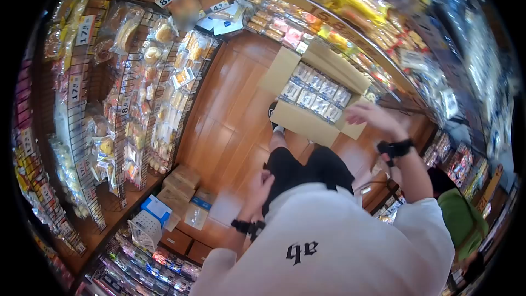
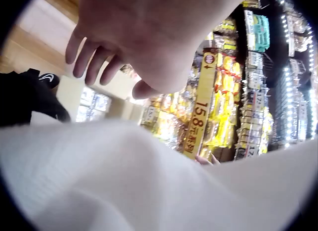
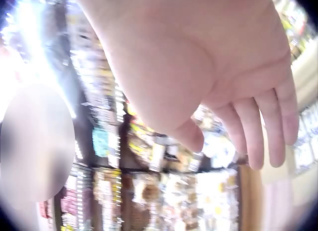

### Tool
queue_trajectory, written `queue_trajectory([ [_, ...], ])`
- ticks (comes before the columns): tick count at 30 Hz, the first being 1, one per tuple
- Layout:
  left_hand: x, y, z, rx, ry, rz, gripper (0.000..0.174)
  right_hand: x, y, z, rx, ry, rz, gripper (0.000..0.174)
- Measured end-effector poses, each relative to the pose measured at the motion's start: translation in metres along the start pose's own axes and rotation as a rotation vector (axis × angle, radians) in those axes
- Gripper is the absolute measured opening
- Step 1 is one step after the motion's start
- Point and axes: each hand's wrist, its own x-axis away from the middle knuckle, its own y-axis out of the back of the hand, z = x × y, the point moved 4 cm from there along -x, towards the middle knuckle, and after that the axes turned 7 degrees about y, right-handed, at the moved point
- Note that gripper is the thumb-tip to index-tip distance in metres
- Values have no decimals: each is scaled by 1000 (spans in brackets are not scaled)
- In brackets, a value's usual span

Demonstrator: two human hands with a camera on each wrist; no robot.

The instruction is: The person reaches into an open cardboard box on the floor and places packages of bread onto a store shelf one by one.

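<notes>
An opened cardboard box (image 1: 307,125) stands on the floor ahead of the person, its flaps spread, with rows of white-and-blue packets (image 1: 315,92) inside. The right hand (image 1: 371,118) is raised by the box's right flap in the head view; its fingers are extended and hold nothing in the right wrist view (image 3: 198,67). By the left thigh hangs the left hand (image 1: 259,191), away from the box. In the left wrist view, the left hand (image 2: 134,42) has loosely spread fingers and nothing in them.
Shelves of packaged bread (image 1: 159,93) line the left side, and shelves of bright snack packets (image 1: 350,38) curve round the back and right. Closed cartons (image 1: 178,186) and a white basket (image 1: 145,233) are at the lower left. Another person in green (image 1: 463,222) is at the right.
</notes>
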Motion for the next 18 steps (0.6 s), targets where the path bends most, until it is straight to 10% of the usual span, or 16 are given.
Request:
queue_trajectory([
  [5, -16, -1, 78, -131, -118, -18, 29, -213, -75, -217, -92, -288, -7, 39],
  [14, -40, 56, 181, 212, 421, -99, 19, -442, -138, -468, -577, -271, -319, 35],
  [18, -52, 87, 198, 388, 751, -163, 17, -464, -153, -468, -570, -346, -461, 66],
])
